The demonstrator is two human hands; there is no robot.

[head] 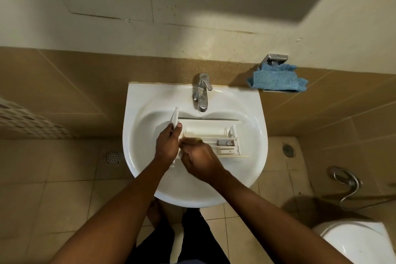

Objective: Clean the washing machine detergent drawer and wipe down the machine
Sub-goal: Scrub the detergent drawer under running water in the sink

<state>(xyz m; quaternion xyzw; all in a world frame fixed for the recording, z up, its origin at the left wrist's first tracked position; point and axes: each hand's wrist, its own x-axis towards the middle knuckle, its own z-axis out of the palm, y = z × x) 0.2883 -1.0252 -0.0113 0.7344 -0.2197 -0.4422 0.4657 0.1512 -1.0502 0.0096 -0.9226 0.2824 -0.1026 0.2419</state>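
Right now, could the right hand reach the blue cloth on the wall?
Probably yes: nothing stands between the right hand and the blue cloth beside the sink, though that hand is busy at the drawer.

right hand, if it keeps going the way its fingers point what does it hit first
Most likely the detergent drawer: the right hand points up-left in the picture, straight at the drawer's left end. Just past that is the left hand gripping the drawer; depth is unclear.
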